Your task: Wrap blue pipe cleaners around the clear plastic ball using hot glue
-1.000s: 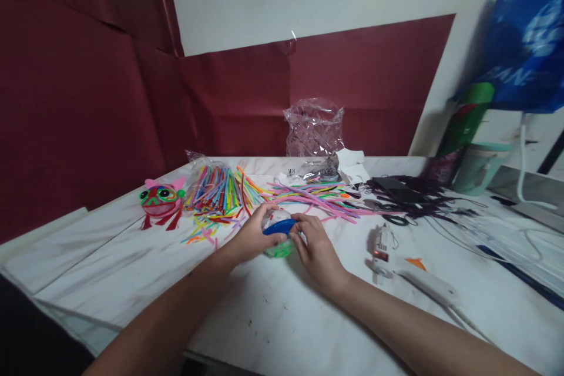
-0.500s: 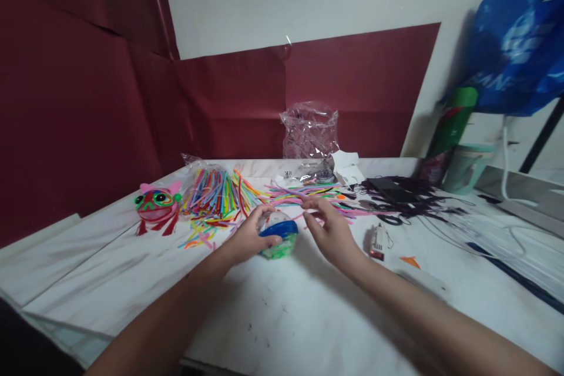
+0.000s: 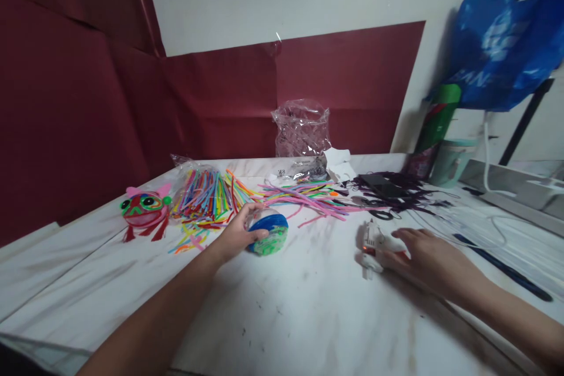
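Observation:
My left hand point(image 3: 242, 232) is closed around a rounded clear plastic piece point(image 3: 271, 234), coated blue across the middle and green below, held just above the table. My right hand point(image 3: 434, 258) is at the right, its thumb and fingers closed about a white hot glue gun point(image 3: 388, 242). Motion blurs the gun, and my fingers hide part of it. Beside its tip lies a small white plug-like device point(image 3: 371, 234) with an orange-red light. Beyond my left hand lie loose pink and purple pipe cleaners point(image 3: 308, 200).
A pink-eared, red and green frog-like figure point(image 3: 144, 211) stands at the left. Bagged colourful pipe cleaners point(image 3: 205, 194) lie nearby. Behind are a crumpled clear bag point(image 3: 302, 129), a black phone point(image 3: 383, 185) on dark strands, a pale green mug point(image 3: 450, 163) and cables.
My right hand has moved from beside the rounded piece to the right and taken hold of the glue gun. My left hand keeps the piece, now turned to show more green.

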Tool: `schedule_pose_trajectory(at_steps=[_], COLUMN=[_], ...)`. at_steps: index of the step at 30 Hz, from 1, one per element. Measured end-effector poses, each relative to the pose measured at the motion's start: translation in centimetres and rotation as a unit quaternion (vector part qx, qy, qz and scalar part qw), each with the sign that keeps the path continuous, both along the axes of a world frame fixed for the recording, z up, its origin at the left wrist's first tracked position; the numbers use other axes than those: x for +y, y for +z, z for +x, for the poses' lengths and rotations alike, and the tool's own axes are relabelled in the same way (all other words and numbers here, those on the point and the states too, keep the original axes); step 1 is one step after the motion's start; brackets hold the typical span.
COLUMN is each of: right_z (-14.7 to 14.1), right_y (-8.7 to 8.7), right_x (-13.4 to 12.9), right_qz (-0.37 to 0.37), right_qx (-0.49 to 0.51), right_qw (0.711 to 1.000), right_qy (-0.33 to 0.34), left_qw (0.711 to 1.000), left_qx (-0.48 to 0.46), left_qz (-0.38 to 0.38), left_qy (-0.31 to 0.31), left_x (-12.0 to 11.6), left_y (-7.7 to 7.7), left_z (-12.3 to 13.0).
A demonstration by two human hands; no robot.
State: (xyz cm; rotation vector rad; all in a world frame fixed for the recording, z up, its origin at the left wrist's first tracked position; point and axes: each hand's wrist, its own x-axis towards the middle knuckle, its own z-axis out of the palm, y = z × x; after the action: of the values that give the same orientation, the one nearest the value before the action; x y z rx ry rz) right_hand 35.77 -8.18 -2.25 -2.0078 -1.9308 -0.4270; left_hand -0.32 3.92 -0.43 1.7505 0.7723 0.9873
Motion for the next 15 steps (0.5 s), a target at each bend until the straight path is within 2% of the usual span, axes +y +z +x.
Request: schedule_pose_trajectory(at_steps=[3,6,8,11,13,15], right_z=[0.3,0.1,0.0,0.3,0.1,-0.8], right_y=[-1.1,-1.9,-2.3,-2.9,-2.6,-1.6], right_x=[-0.6,-0.7,-0.7,-0.9,-1.2,-1.5], right_qz=[-0.061,-0.08,-0.065,-0.016,0.015,0.048], right_qx=[0.015,-0.001,-0.018,-0.004,0.048,0.139], right_qw=[0.998,0.996,0.995,0.997,0.994,0.981], right_qy=[-0.002,0.04,0.069,0.075,0.093,0.126], left_qw=[1.0,1.0,1.0,1.0,1.0,1.0], left_qx=[0.004,0.011,0.009,0.004,0.001,0.002], left_qz=[-0.003,-0.01,-0.009,0.004,0.012,0.008], left_qy=[0.0,0.002,0.004,-0.002,-0.004,-0.005], left_x=[0.0,-0.2,-0.2,-0.2,0.0,0.0], left_y=[0.1,0.2,0.2,0.1,-0.1,-0.2], left_z=[0.0,0.1,0.1,0.1,0.0,0.0])
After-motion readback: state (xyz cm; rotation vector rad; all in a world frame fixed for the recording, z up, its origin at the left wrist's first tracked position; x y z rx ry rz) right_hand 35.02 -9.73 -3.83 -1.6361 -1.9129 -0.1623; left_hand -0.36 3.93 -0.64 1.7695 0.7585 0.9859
